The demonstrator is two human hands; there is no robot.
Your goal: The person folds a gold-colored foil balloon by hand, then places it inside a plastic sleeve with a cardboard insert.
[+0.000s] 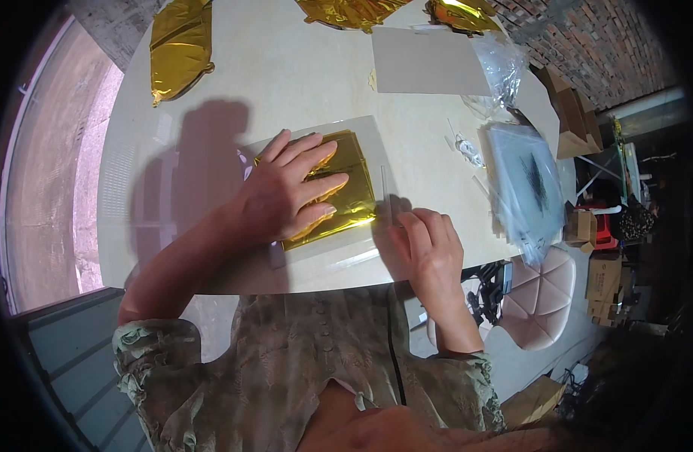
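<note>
A folded gold foil sheet, flat and roughly square, lies on the table within the outline of a clear plastic bag. My left hand rests on the foil with its fingers spread, covering its left part. Just right of the bag's edge, my right hand is closed, thumb and fingers drawn together. What its fingertips hold, if anything, is hidden. Beside it a narrow clear strip runs along the bag's right side.
Gold foil pieces lie along the table's far edge. A grey board sits beside crumpled clear plastic. At right is a stack of clear plastic bags, near a small white bundle. A padded chair stands right of the table.
</note>
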